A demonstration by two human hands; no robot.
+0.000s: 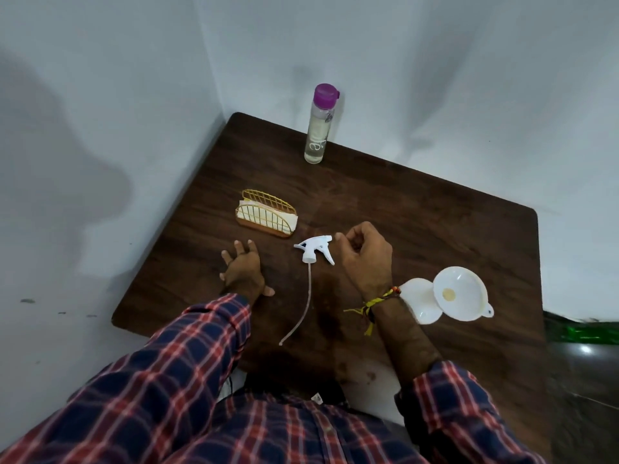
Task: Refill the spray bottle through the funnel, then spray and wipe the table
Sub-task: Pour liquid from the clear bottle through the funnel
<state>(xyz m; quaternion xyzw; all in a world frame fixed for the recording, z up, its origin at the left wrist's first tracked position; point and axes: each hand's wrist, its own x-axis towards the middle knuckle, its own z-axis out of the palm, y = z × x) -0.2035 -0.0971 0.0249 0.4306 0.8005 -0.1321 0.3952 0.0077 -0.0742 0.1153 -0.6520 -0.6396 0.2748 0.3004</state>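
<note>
Head view: white plastic trigger sprayer head (315, 251) with its dip tube lies on the dark wooden table (435, 222), detached. The white plastic funnel (460, 293) sits in the white spray bottle (417, 301). The left hand (244, 271) rests flat, empty. The right hand (363, 254) hovers loosely curled, empty, beside the sprayer. Filling appears pending; next move likely calls for fetching the purple-capped clear bottle (318, 128).
</note>
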